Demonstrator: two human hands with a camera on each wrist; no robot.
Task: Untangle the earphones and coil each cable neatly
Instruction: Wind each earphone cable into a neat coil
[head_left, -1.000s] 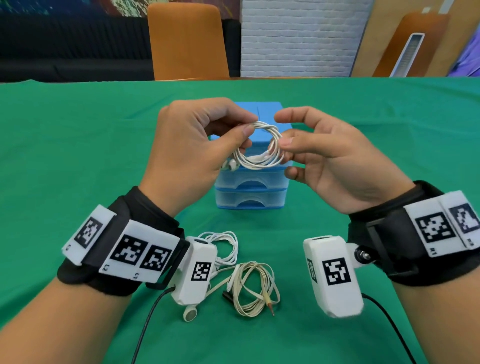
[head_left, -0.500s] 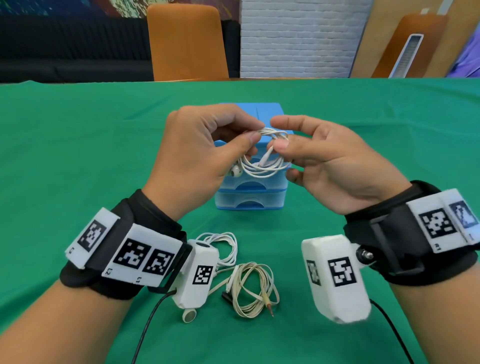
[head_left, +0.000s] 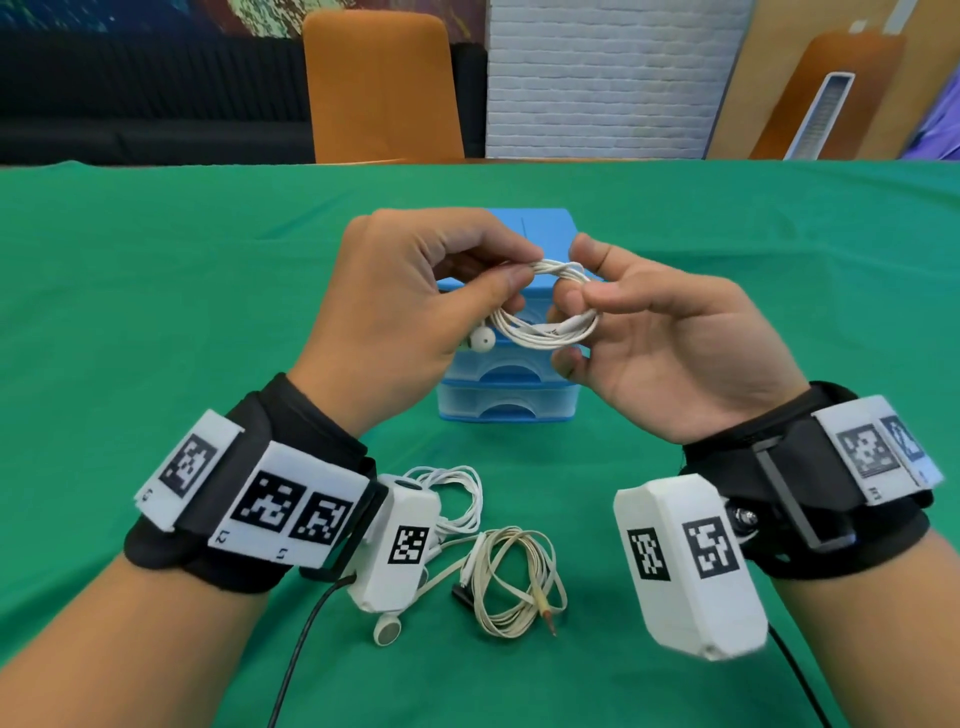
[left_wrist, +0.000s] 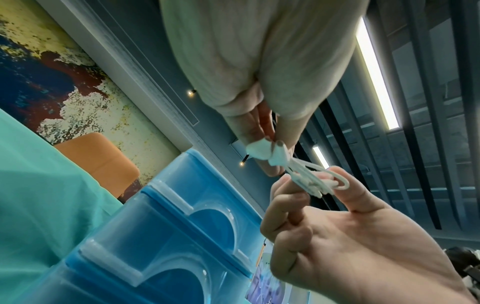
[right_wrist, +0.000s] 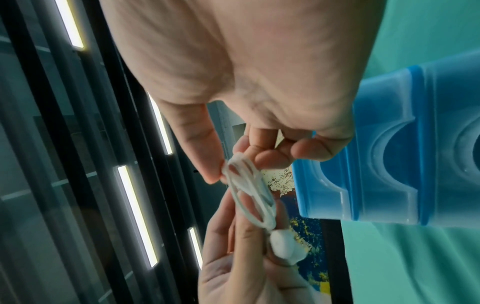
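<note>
A: What lies under the hands?
B: A green cloth-covered table (head_left: 156, 312), and just beyond the fingers a blue plastic drawer box (head_left: 506, 405).
A: And the hands?
B: The left hand (head_left: 395, 312) pinches the small white coiled earphone cable (head_left: 550, 312) at its top-left; the right hand (head_left: 670, 353) has thumb and fingers curled round its right side.
A: Its lie?
B: The loop hangs between both hands, longer side to side, a white earbud (head_left: 482, 340) dangling lower left.
A: Nearer the wrists?
B: A loose white earphone set (head_left: 457, 499) and a cream coiled cable (head_left: 514, 582) rest on the cloth.
</note>
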